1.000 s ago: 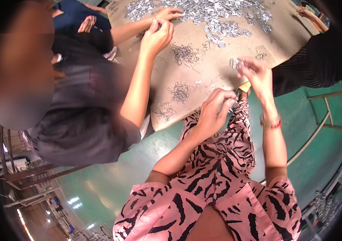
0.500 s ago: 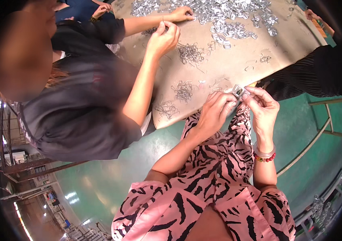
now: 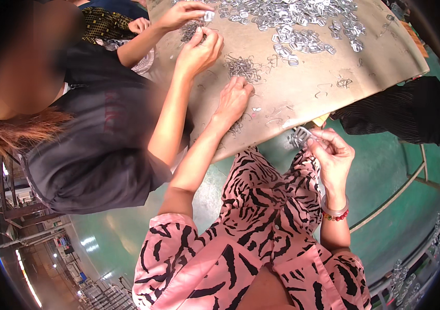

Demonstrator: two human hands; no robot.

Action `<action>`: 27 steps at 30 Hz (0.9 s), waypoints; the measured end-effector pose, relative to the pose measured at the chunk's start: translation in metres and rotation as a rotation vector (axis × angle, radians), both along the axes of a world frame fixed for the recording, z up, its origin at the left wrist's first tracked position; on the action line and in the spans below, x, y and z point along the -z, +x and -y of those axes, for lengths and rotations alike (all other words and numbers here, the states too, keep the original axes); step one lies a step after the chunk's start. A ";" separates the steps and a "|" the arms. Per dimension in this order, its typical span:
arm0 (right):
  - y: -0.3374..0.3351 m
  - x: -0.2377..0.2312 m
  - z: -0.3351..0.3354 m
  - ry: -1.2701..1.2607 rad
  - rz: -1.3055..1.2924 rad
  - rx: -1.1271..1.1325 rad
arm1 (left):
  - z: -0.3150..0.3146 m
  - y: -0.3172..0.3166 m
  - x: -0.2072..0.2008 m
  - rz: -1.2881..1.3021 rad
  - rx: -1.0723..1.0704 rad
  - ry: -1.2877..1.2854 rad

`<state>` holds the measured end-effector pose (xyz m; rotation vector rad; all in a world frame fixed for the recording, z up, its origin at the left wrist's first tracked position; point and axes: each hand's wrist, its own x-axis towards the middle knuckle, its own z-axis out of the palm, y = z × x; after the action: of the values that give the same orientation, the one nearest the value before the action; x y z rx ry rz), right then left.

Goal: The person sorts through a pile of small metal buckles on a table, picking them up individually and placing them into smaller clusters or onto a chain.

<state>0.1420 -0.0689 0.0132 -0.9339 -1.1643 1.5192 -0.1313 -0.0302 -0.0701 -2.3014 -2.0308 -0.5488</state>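
My right hand (image 3: 333,150) is closed on a silver metal buckle (image 3: 303,135) with slots in its frame, pinched between thumb and fingers above my lap, just off the table's near edge. My left hand (image 3: 234,99) rests on the table, fingers curled together and pointing down at the near side of a pile of thin bent wire pieces (image 3: 242,67). Its fingertips are partly hidden, so whatever they pinch does not show. A smaller wire pile (image 3: 236,127) lies partly under my left wrist.
A large heap of metal buckles (image 3: 302,39) covers the far part of the table (image 3: 292,88). Close on my left a co-worker (image 3: 101,129) in dark clothes holds a buckle (image 3: 209,16) over the table. Another person's dark striped clothing (image 3: 385,108) is at the right.
My left hand has left the buckle and moved left and forward to the wire pile. My right hand keeps the buckle, slightly lower. The co-worker's far hand has lifted a buckle nearer.
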 end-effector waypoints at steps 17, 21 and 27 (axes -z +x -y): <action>-0.005 -0.002 0.009 0.104 0.021 0.144 | 0.076 0.138 -0.092 0.769 0.162 0.155; -0.008 -0.003 0.010 0.229 -0.012 0.123 | 0.073 0.140 -0.093 0.703 0.157 0.263; 0.011 -0.007 -0.012 0.161 0.076 -0.017 | 0.070 0.129 -0.081 0.899 0.210 0.093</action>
<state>0.1531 -0.0567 0.0202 -0.8805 -1.3313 1.3906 -0.0020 -0.1002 0.0106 -2.4581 -1.9130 -1.9234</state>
